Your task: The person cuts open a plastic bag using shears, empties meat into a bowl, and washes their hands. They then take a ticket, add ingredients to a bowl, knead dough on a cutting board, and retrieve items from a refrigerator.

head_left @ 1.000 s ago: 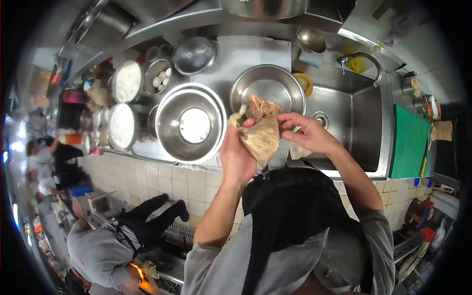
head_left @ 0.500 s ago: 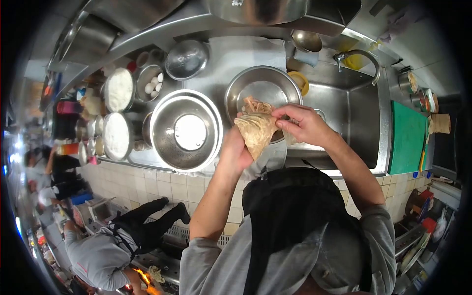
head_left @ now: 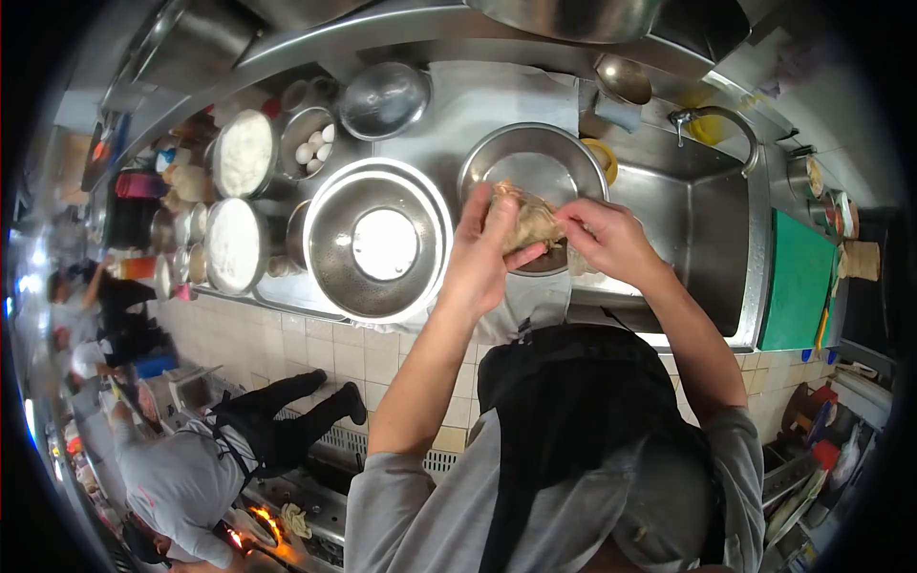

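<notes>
A tan, wrinkled, layered piece of food point(head_left: 531, 225) is held over the near part of a wide steel bowl point(head_left: 535, 143). My left hand point(head_left: 485, 250) grips it from the left, with the thumb on top and other fingers beneath. At its right edge, my right hand point(head_left: 604, 241) pinches it between thumb and fingertips. Left of the hands stands a larger steel bowl with a perforated inside point(head_left: 330, 239). Both bowls rest on a pale cloth point(head_left: 449, 105).
A sink point(head_left: 712, 229) with a tap point(head_left: 726, 115) and a green board point(head_left: 799, 282) lie right. Eggs point(head_left: 313, 148) in a bowl and two tubs of white powder point(head_left: 245, 153) stand left. Lower left, a co-worker point(head_left: 181, 477) stands near a flame point(head_left: 267, 525).
My left hand has come up over the food, covering its left side, and the food looks more gathered. The whole scene has shifted slightly right. The co-worker has leaned lower.
</notes>
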The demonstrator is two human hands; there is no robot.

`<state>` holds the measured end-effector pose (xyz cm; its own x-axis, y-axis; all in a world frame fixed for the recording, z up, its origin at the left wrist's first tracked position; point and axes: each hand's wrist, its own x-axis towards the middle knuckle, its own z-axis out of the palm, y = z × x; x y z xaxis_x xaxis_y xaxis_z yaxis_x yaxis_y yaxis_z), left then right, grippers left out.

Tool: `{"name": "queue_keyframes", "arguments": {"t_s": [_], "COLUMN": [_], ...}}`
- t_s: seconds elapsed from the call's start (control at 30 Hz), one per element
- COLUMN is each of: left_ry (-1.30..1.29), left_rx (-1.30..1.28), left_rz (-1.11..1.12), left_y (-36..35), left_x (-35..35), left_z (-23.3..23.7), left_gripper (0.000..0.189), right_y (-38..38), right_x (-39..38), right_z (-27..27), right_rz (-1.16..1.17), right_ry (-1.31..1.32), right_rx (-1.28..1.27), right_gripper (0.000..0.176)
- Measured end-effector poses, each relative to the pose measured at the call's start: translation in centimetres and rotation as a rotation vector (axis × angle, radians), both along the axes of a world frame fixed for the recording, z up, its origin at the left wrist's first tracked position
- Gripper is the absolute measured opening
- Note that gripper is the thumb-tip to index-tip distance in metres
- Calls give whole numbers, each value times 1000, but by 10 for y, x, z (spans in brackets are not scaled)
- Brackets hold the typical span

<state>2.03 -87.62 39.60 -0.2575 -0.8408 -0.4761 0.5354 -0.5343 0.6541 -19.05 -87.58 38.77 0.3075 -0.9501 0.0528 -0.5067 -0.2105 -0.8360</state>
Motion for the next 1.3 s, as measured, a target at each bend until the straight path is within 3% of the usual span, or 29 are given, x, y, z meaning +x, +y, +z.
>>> {"name": "queue_keyframes", "arguments": {"t_s": [0.03,0.1,0.17,0.23,0.3,0.33,0.4,0.43,0.5,0.6,0.67,0.73,0.8,0.9,1.0,1.1,1.3], "left_ry": [-143,-115,-304,-435,-629,-629,-1005,-1004,-1421,-1296,-1218,-1146,-1400,-1311,-1179,-1303,-1186], "left_rx": [-49,-81,-409,-512,-678,-675,-535,-536,-1026,-1104,-1169,-1229,-1119,-1029,-1011,-1018,-931], "left_rz": [-63,-109,-181,-254,-194,-193,-389,-389,-161,-73,-91,-105,-122,-190,-119,-276,-214], "left_y": [2,1,-2,-5,-6,-8,-18,-22,-28,-29,-34,-43,-54,-55,-51,-64,-71], "left_x": [0,5,9,19,21,25,29,31,32,16,12,19,40,38,31,34,40], "left_z": [2,-16,-32,-41,-31,-24,3,1,-2,11,8,3,1,12,47,36,62], "left_gripper": [52,62,68,73,67,67,51,51,29,16,14,12,14,16,19,20,22], "right_y": [-3,-9,-16,-20,-24,-26,-28,-29,-31,-29,-28,-27,-26,-25,-29,-33,-35], "right_x": [5,12,14,12,10,9,7,7,8,19,28,22,18,16,16,15,12], "right_z": [0,-3,-11,-8,-4,-3,2,5,6,-7,-10,2,14,21,25,37,44], "right_rz": [-26,-53,-64,-82,-96,-117,-137,-140,-147,-128,-84,-111,-141,-129,-176,-136,-189], "right_ry": [-16,-31,-166,-202,-242,-247,-252,-238,-223,-229,-205,-198,-193,-193,-201,-132,-128], "right_rx": [39,77,80,96,116,107,98,108,116,96,-59,19,96,97,21,9,-29], "right_gripper": [14,13,14,14,14,14,14,14,14,15,15,15,15,15,15,15,14]}}
